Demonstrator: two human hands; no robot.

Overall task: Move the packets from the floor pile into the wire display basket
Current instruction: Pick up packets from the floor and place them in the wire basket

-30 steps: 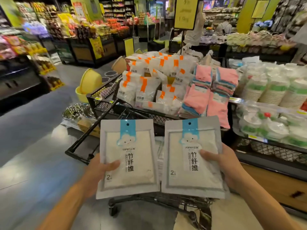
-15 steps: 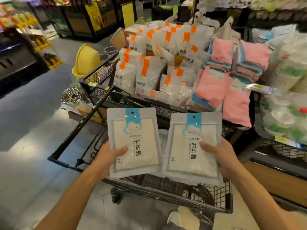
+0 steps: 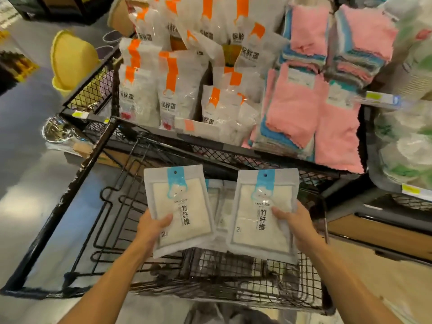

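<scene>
Head camera showed the left hand (image 3: 152,228) and right hand (image 3: 295,226) each gripping a packet (image 3: 180,206), lowered since a second earlier over the wire basket (image 3: 233,277). More packets lay beneath; release looked imminent.

You've got a packet in each hand: the left packet (image 3: 181,210) in your left hand (image 3: 152,232), the right packet (image 3: 263,215) in your right hand (image 3: 298,226), side by side over the wire basket (image 3: 233,277). More packets (image 3: 219,202) sit behind, between them. Further back, a raised bin (image 3: 233,152) holds bagged goods (image 3: 177,90) on the left and folded cloths (image 3: 311,94) on the right.
</scene>
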